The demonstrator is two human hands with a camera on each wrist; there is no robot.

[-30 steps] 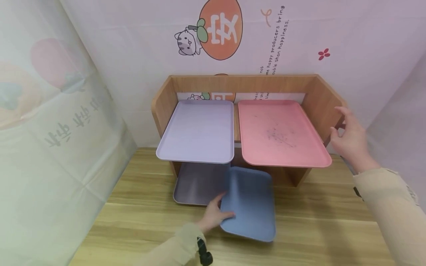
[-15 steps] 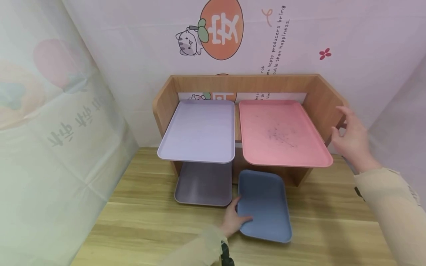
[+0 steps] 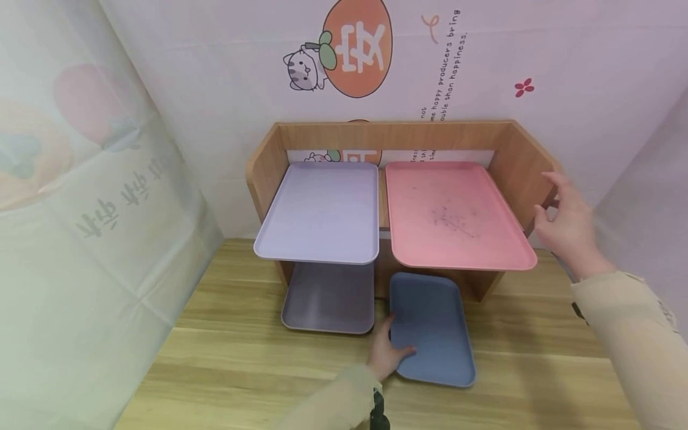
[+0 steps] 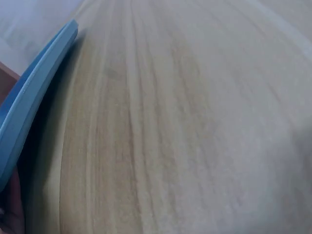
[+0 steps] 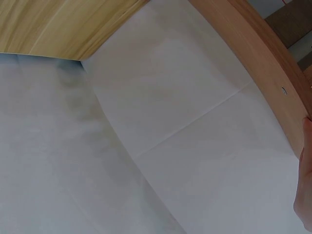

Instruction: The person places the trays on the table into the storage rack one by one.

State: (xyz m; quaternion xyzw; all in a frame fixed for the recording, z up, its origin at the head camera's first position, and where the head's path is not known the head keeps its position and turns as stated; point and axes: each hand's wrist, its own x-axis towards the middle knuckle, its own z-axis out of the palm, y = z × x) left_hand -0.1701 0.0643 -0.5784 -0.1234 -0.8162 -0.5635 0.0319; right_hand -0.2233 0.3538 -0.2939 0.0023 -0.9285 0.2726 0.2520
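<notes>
In the head view my left hand [image 3: 386, 353] grips the left edge of a blue tray [image 3: 432, 328], thumb on its upper face. The tray lies slightly askew in front of the lower right compartment of a wooden shelf [image 3: 398, 136]. The left wrist view shows the blue tray [image 4: 41, 83] tilted, its near side lifted off the table, with fingers underneath. My right hand [image 3: 571, 230] holds the front edge of the shelf's right side panel. In the right wrist view, only part of that hand [image 5: 304, 185] shows against the panel [image 5: 258, 63].
A lavender tray [image 3: 322, 212] and a pink tray [image 3: 457, 215] lie on the shelf's upper level, overhanging its front. Below the lavender one, a dark grey tray [image 3: 330, 298] juts out over the wooden table [image 3: 242, 358]. Printed cloth [image 3: 226, 77] hangs behind and at the sides.
My left hand has moved the blue tray to the right, off the dark grey tray's right side and in front of the lower right compartment. The right hand has stayed in place.
</notes>
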